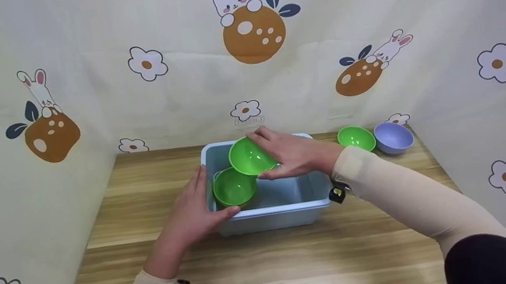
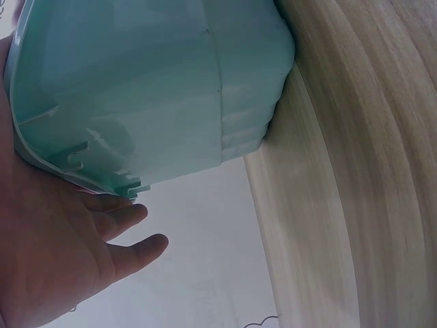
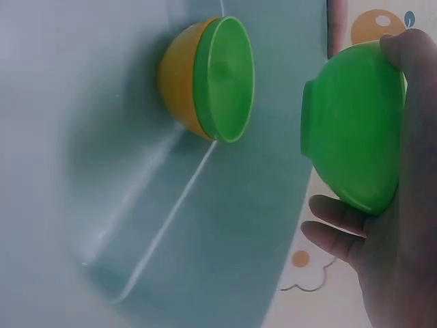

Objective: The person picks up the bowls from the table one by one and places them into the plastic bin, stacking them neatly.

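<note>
A green bowl (image 1: 251, 156) is in my right hand (image 1: 291, 153), thumb and fingers on its rim, tilted above the light blue plastic bin (image 1: 273, 210). In the right wrist view, the fingers of the right hand (image 3: 382, 260) lie around the held bowl (image 3: 355, 130). Below it, inside the bin at the left, another green bowl (image 1: 234, 191) sits nested in an orange bowl (image 3: 179, 75). My left hand (image 1: 193, 208) holds the bin's near left corner, thumb over the front rim. Its fingers (image 2: 140, 258) extend along the outer wall in the left wrist view.
On the wooden table (image 1: 271, 264), right of the bin near the back edge, stand a green bowl (image 1: 355, 137) and a purple bowl (image 1: 393, 137) side by side. A printed cloth (image 1: 187, 101) surrounds the table at the back and both sides.
</note>
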`<state>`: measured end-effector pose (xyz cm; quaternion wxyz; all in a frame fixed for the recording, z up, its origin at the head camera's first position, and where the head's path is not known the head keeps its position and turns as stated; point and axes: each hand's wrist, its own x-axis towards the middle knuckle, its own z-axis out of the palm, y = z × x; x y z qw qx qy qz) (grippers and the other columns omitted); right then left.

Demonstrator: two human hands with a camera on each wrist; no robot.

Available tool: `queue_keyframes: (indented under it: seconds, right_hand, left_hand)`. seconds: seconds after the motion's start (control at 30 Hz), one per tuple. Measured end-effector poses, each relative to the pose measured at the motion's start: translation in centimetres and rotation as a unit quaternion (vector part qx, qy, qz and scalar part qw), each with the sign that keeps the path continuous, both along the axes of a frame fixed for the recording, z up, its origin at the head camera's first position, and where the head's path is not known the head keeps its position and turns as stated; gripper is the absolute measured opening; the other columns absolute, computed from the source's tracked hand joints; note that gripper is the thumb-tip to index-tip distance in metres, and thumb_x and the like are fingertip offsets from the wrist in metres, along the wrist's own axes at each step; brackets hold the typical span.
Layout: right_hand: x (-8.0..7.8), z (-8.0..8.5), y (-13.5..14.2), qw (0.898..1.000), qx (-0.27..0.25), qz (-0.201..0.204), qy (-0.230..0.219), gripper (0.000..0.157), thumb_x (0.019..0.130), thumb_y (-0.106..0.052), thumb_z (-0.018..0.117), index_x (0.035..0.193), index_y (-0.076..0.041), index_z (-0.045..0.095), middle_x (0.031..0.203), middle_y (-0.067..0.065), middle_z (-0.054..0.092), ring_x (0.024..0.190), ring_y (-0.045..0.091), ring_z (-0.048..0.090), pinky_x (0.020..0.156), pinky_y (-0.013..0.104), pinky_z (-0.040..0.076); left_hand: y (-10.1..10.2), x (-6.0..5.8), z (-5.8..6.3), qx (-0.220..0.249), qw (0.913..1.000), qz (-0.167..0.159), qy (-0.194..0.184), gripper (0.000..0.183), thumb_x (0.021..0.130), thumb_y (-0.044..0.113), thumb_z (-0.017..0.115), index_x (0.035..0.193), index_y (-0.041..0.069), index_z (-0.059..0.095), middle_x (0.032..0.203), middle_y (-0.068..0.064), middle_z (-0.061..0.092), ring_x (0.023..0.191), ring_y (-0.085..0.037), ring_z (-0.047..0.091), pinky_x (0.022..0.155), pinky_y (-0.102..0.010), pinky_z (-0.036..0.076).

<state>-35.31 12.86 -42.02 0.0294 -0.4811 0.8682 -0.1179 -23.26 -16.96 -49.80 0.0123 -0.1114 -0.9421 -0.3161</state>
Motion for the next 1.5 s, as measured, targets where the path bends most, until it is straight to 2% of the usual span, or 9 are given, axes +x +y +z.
queue_keyframes:
  seconds: [0.1,0.3,0.47,0.57,0.77,0.93,1.13,1.33,1.5]
  right_hand:
    - [-0.2,0.4,-0.4,1.000,0.001,0.005,0.006,0.112,0.095,-0.072,0.063,0.175,-0.004,0.024,0.158,0.016,0.042,0.121,0.024,0.060,0.102,0.040,0.059]
    - [-0.6,0.4,-1.3,1.000,0.011,0.012,0.018,0.120,0.093,-0.089,0.048,0.176,-0.006,0.022,0.160,0.015,0.041,0.125,0.022,0.058,0.105,0.037,0.057]
    - [-0.8,0.3,-2.2,1.000,0.019,0.007,0.015,0.121,0.093,-0.093,0.043,0.177,-0.010,0.020,0.164,0.012,0.039,0.129,0.020,0.056,0.110,0.037,0.056]
    - [-1.1,-0.1,-2.7,1.000,0.015,0.010,0.019,0.116,0.094,-0.089,0.048,0.177,-0.012,0.021,0.165,0.011,0.039,0.129,0.020,0.057,0.111,0.037,0.055]
    - [-1.6,-1.2,-3.2,0.999,0.016,0.027,0.031,0.106,0.099,-0.070,0.062,0.176,-0.010,0.023,0.164,0.014,0.040,0.128,0.021,0.057,0.110,0.038,0.056]
    - [-1.9,-2.0,-3.5,0.997,0.030,0.050,0.053,0.108,0.099,-0.074,0.059,0.175,-0.005,0.025,0.159,0.016,0.043,0.122,0.024,0.059,0.108,0.040,0.056]
    - [-2.1,-3.2,-3.7,0.993,0.068,0.065,0.069,0.114,0.098,-0.083,0.046,0.176,-0.003,0.020,0.156,0.018,0.042,0.118,0.024,0.060,0.105,0.040,0.057]
    - [-1.9,-4.1,-4.1,0.992,0.089,0.077,0.053,0.114,0.099,-0.082,0.044,0.176,-0.002,0.019,0.159,0.021,0.041,0.121,0.026,0.060,0.109,0.042,0.056]
    - [-1.9,-4.7,-4.5,0.989,0.105,0.085,0.062,0.113,0.099,-0.081,0.044,0.175,-0.001,0.021,0.153,0.020,0.043,0.117,0.024,0.059,0.107,0.040,0.056]
  left_hand:
    - [0.0,0.0,0.0,-0.004,1.0000,0.001,0.001,0.145,0.080,0.091,0.073,0.178,0.005,0.008,0.184,-0.020,0.012,0.165,-0.049,0.022,0.128,-0.072,0.027]
    - [-0.1,0.0,0.0,-0.009,0.9999,0.005,0.000,0.146,0.079,0.093,0.072,0.178,0.007,0.009,0.184,-0.020,0.012,0.165,-0.049,0.023,0.127,-0.073,0.027]
    - [-0.1,0.0,0.1,-0.008,1.0000,0.004,0.003,0.146,0.079,0.093,0.072,0.178,0.006,0.010,0.183,-0.021,0.014,0.164,-0.049,0.024,0.127,-0.072,0.028]
    - [0.0,0.0,0.1,-0.005,1.0000,0.004,0.000,0.147,0.078,0.094,0.072,0.178,0.007,0.010,0.184,-0.019,0.014,0.165,-0.049,0.025,0.126,-0.072,0.030]
    - [0.1,-0.1,-0.1,-0.001,1.0000,0.004,-0.002,0.147,0.077,0.097,0.069,0.179,0.009,0.009,0.185,-0.017,0.012,0.165,-0.047,0.024,0.127,-0.070,0.030]
    - [0.0,-0.2,-0.2,0.005,1.0000,-0.002,0.001,0.144,0.079,0.093,0.072,0.178,0.007,0.011,0.183,-0.020,0.015,0.164,-0.048,0.026,0.127,-0.072,0.030]
    - [0.1,-0.2,-0.2,0.009,0.9999,-0.004,-0.002,0.140,0.083,0.084,0.077,0.178,0.006,0.012,0.183,-0.022,0.014,0.164,-0.050,0.026,0.127,-0.073,0.029]
    - [0.0,-0.2,-0.2,0.001,1.0000,-0.003,-0.002,0.143,0.081,0.091,0.073,0.178,0.005,0.011,0.183,-0.021,0.013,0.164,-0.050,0.026,0.127,-0.071,0.029]
    - [-0.1,-0.1,-0.1,0.002,1.0000,0.001,-0.006,0.145,0.079,0.093,0.071,0.178,0.007,0.009,0.184,-0.019,0.011,0.165,-0.047,0.023,0.129,-0.069,0.027]
